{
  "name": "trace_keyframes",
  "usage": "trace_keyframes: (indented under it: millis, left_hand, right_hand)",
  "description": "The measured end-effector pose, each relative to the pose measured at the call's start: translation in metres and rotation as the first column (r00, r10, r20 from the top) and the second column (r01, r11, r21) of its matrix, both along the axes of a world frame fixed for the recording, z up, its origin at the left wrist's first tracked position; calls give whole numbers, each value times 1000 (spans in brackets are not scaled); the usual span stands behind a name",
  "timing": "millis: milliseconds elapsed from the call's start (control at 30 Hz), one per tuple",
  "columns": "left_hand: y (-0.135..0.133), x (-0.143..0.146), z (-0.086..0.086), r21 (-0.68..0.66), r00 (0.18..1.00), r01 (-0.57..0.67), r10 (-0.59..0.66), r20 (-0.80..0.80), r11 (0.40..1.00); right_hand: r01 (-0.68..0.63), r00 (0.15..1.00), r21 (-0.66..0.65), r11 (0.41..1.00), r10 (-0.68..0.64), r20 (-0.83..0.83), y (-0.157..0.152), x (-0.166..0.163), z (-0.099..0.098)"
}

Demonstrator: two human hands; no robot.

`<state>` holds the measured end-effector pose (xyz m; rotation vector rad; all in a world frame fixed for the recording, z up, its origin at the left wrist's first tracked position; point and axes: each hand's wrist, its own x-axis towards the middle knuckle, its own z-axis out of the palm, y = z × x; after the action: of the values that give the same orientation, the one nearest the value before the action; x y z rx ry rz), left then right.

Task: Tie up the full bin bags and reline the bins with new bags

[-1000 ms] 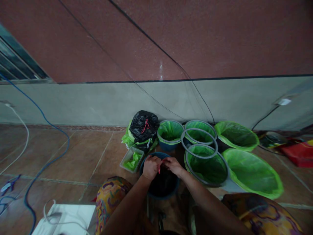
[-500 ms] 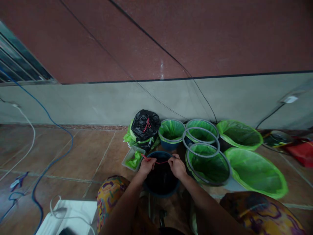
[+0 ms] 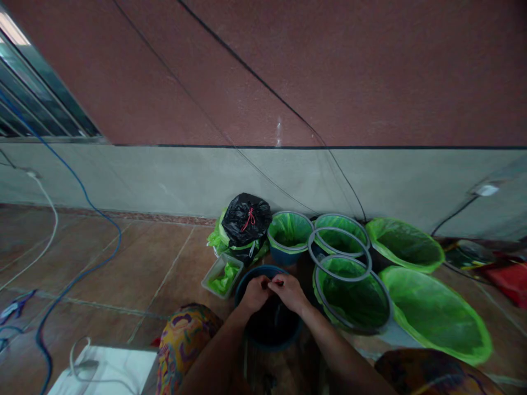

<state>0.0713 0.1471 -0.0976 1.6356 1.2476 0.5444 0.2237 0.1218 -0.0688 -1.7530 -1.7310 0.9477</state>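
Observation:
My left hand (image 3: pixel 256 294) and my right hand (image 3: pixel 288 291) meet above a dark blue bin (image 3: pixel 240 291) between my knees. The fingers of both are closed in a pinch, almost touching. A bit of red drawstring (image 3: pixel 279 283) shows at my right fingertips; the rest is hidden by the hands. Inside, the bin is dark, with what looks like a black bag (image 3: pixel 274 329). Left of the bin stands a small pale tub (image 3: pixel 209 271) holding crumpled green plastic (image 3: pixel 224 280). Behind that sits a black bag (image 3: pixel 242 214) tied with a red string (image 3: pixel 249 218).
Several bins lined with green bags stand to the right, such as a round one (image 3: pixel 290 230) and a wide one (image 3: pixel 444 315). A loose grey ring (image 3: pixel 312 258) rests across two. A blue cable (image 3: pixel 88 269) and white board (image 3: pixel 123 365) lie left. The wall (image 3: pixel 185 170) is behind.
My hands have come together over the bin. Earlier they were apart with the red drawstring stretched between them; now only a bit of it shows. The view has tilted slightly upward.

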Motion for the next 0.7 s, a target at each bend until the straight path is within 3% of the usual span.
trace_keyframes:
  millis: [133,267,367,467,567,700]
  left_hand:
    - [-3,0,-1,115,999,44,-42,-16,992]
    - [-7,2,1,139,994,109,-110,-3,984]
    - [-8,1,5,129,987,160,-159,-15,979]
    - [-8,-1,7,160,980,200,-195,-46,967]
    - [-7,-1,5,153,990,115,-101,-95,982]
    - [-5,3,-2,35,993,-100,102,-64,994]
  right_hand:
    - [39,998,36,999,-37,-41,1,-2,-6]
    - [60,988,55,997,-51,-146,4,-4,-11]
    - [72,945,-125,990,-108,-310,4,-3,-19]
    - [33,937,-237,971,-113,-330,0,3,-31]
    - [12,971,-143,990,-45,-236,-5,8,-42]
    - [-55,993,-74,996,47,-109,-8,9,-42]
